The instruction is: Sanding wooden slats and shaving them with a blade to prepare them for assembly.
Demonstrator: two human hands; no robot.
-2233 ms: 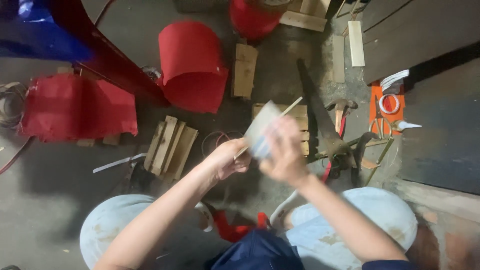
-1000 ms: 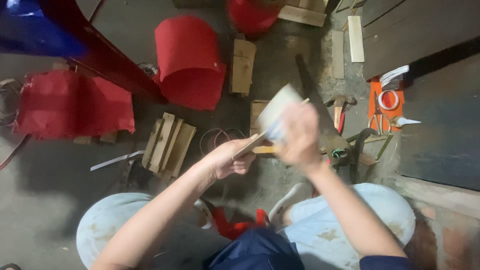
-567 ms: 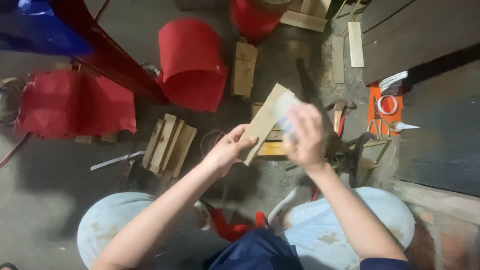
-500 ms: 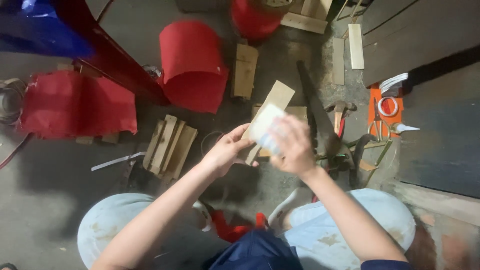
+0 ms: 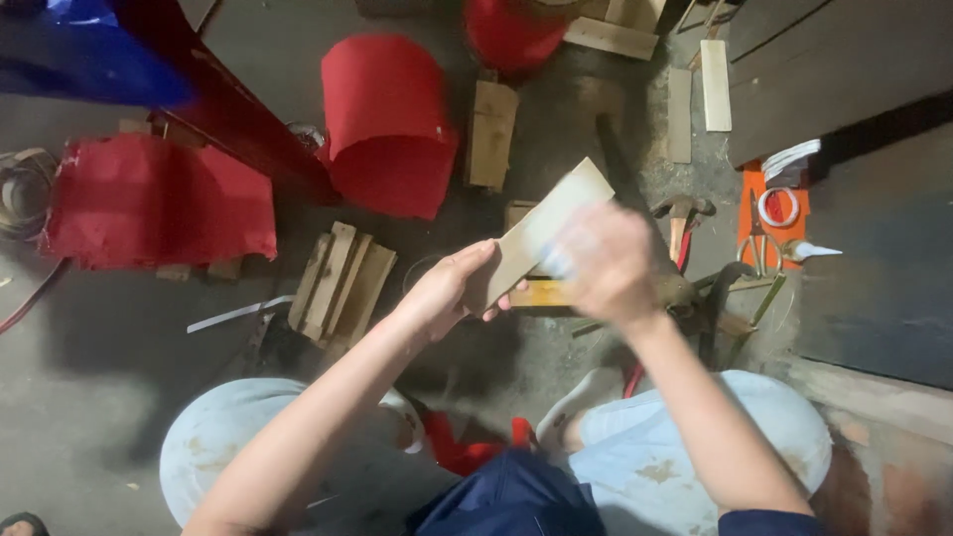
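Wood strip (image 5: pixel 544 230) raised between both hands: left hand (image 5: pixel 452 294) at its lower end, right hand (image 5: pixel 608 262) over its middle. On the floor (image 5: pixel 119 367) beneath: stack of slats (image 5: pixel 340 282) left of the hands, curved sheet (image 5: pixel 385 124) beyond them, hammer (image 5: pixel 682 220) to the right, scissors (image 5: pixel 759 236) farther right.

A grey concrete floor (image 5: pixel 119 377) is seen, dimly lit. Red sheets (image 5: pixel 387 124), wood offcuts (image 5: pixel 338 283) and dark boards (image 5: pixel 844 69) are spread over it.
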